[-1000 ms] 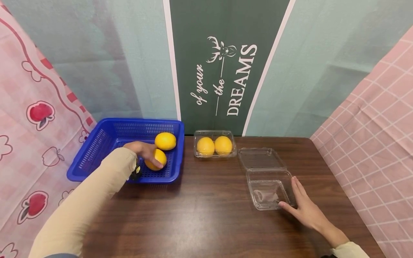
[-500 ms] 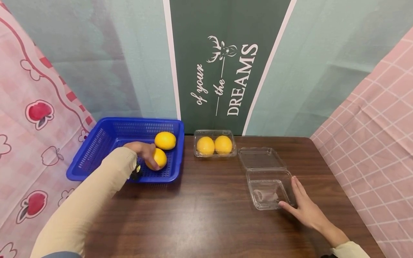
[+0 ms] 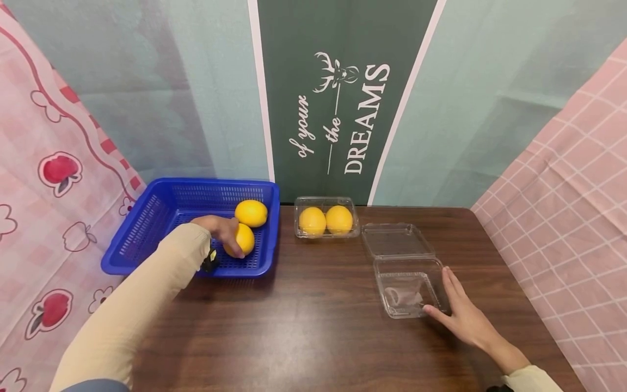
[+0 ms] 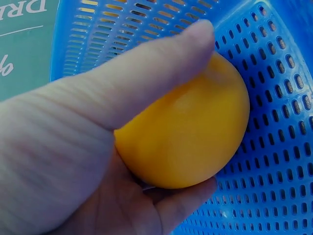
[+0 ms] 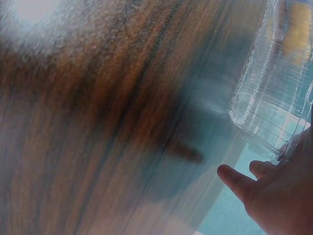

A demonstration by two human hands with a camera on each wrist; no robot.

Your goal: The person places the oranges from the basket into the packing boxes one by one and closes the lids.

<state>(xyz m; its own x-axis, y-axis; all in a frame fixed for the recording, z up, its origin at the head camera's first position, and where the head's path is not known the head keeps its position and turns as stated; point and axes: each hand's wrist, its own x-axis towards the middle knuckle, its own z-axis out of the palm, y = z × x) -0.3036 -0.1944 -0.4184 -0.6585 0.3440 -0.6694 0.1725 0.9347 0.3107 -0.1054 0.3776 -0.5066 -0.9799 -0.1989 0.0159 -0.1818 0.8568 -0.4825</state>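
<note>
- Lying in the blue basket (image 3: pixel 147 228) at the far left of the worktop (image 3: pixel 313 326), an orange (image 3: pixel 242 239) is gripped by the left hand (image 3: pixel 219 228), with the thumb over its top and the fingers (image 4: pixel 181 210) curled under it, as seen in the left wrist view.
- A second orange (image 3: pixel 251 213) is seen in the same basket, just beyond the gripped one and touching or nearly touching it.
- An open clear clamshell box (image 3: pixel 406 286) is placed at the right of the worktop, its lid (image 3: pixel 395 240) folded back toward the far side.
- The right hand (image 3: pixel 465 318) is laid flat on the worktop at the near right corner of that box, its fingers (image 3: pixel 448 280) kept straight and spread against the box wall; nothing is gripped by it.
- A closed clear box (image 3: pixel 325 219) with two oranges inside is set at the far middle of the worktop, between the basket and the open box.
- A green banner (image 3: pixel 338 98) with white lettering is hung behind the worktop.
</note>
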